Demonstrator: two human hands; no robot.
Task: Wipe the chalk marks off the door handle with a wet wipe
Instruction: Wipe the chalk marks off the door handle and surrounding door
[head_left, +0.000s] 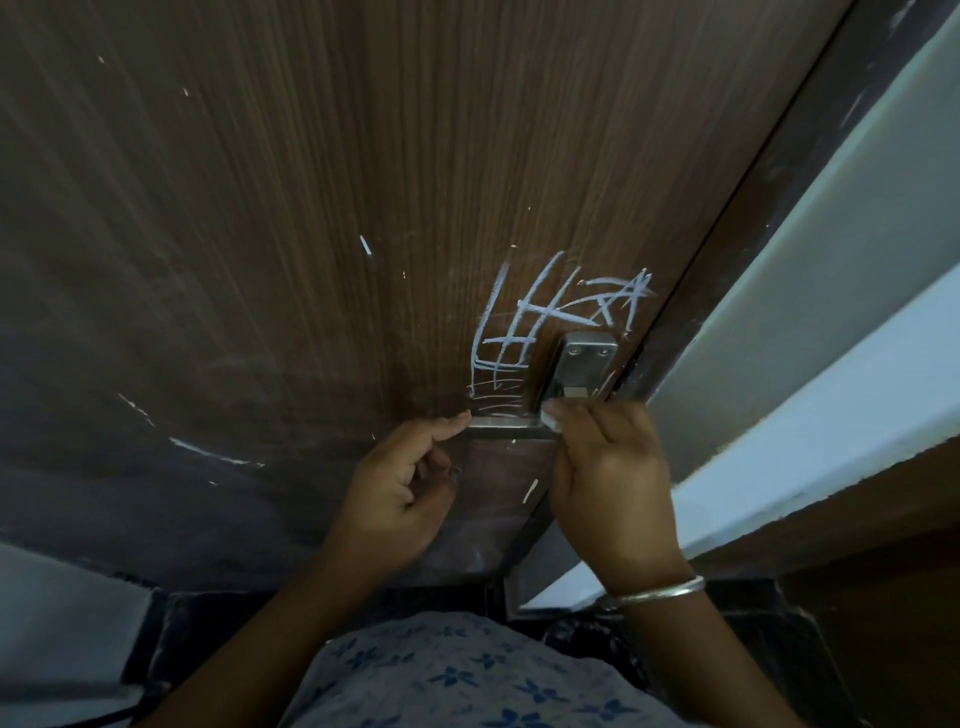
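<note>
Left of the flat brushed-metal door handle (501, 422), the brown wood-grain door (260, 234) spread wide, its ribbed matte laminate flecked with small white scuffs. The left hand (400, 493) met the handle's left end with one fingertip, its other fingers loosely curled round nothing. Just above the handle, white chalk marks (511, 322) crossed the door in a rough grid and star. The handle lay level between both hands, with free room below. At its right end the right hand (613, 483), wearing a silver bangle (660, 592), pinched a small white piece (551, 420); whether wipe or chalk, I could not tell. Above sat a rectangular steel plate (579, 364). Further right ran the dark door frame (727, 249) and a pale wall (831, 260).
</note>
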